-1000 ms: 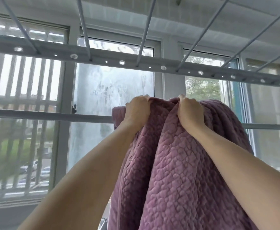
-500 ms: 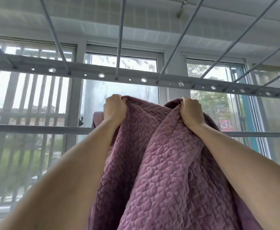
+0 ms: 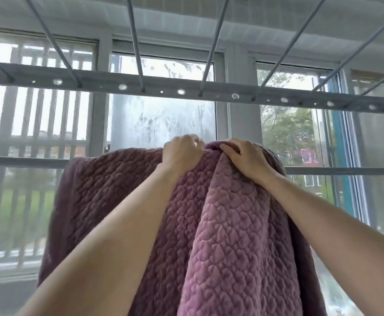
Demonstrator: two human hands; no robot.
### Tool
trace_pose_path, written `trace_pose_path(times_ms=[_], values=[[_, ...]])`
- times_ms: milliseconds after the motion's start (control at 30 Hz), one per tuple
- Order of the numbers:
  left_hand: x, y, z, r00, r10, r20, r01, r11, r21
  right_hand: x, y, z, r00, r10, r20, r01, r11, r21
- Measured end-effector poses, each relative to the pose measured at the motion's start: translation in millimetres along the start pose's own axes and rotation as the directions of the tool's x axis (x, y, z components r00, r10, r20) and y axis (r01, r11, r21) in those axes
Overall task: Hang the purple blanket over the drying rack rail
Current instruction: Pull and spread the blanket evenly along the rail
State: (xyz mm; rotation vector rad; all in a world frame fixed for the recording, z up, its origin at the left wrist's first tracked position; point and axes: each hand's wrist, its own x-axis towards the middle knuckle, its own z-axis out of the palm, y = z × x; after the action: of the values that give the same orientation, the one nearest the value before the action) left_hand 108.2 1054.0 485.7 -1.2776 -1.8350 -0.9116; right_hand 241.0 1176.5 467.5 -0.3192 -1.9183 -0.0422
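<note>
Both hands up at the top fold of the purple blanket. Left hand clenched on the fold, knuckles toward camera. Right hand just beside it, fingers curled into a bunched ridge of the same fold. Hands nearly touching, ridge between them.

Blanket top edge at rail height: lower drying rack rail runs left-right, long axis across the view, disappears behind the fabric and comes out again on the far side of the right hand. Looks already draped over the rail, but the contact itself is hidden behind the fabric, so cannot confirm how much hangs down the back.

Left of the left hand: fabric spread flat along the rail out to its corner. Under and beyond the right hand: gathered, thick fold hanging straight down below the wrist. Bulk of the near side hangs below both forearms.

Key relation: rail directly beyond and under both palms, bunch sits on the right hand's side. Judgement: next move likely a spread along the rail axis, right hand the nearer one to the bunch, left hand pinning. Risk: uneven weight, heavy quilted cloth sliding back off toward the body.

Upper perforated crossbar above both hands, not involved.
</note>
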Motion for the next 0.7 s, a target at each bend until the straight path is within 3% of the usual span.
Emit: trace_pose_path(times_ms=[33,100,200,267,333,400,467,567,700], values=[[-3,9,6,0.997,0.014,0.072,-0.012,1.000,-0.023,-4,5,-5,1.000,0.019,0.024,-0.021,0.997,0.069],[-9,16,18,0.986,0.070,0.150,-0.084,0.992,0.089,-11,14,-14,0.992,0.127,0.002,-0.127,0.988,0.084],[-15,22,32,0.988,0.110,0.109,-0.124,0.984,0.127,-25,31,-25,0.920,0.388,-0.054,-0.390,0.921,-0.021],[-18,30,42,0.993,0.105,0.047,-0.111,0.982,0.156,-31,34,-33,0.894,0.439,-0.090,-0.443,0.896,-0.035],[-22,40,54,0.994,0.096,-0.048,-0.084,0.975,0.203,-36,31,-41,0.942,0.328,-0.067,-0.332,0.942,-0.058],[-25,51,60,0.987,0.118,-0.111,-0.096,0.977,0.192,-40,26,-40,0.993,0.117,0.017,-0.113,0.978,-0.174],[-24,66,64,0.974,0.181,-0.138,-0.161,0.977,0.143,-45,31,-41,1.000,0.009,0.019,-0.003,0.966,-0.259],[-17,89,62,0.958,0.251,-0.142,-0.248,0.968,0.034,-47,48,-59,0.995,0.047,-0.088,-0.069,0.958,-0.278],[4,106,50,0.977,0.045,-0.210,-0.122,0.919,-0.374,-27,76,-88,0.978,0.130,-0.161,-0.167,0.955,-0.244]])
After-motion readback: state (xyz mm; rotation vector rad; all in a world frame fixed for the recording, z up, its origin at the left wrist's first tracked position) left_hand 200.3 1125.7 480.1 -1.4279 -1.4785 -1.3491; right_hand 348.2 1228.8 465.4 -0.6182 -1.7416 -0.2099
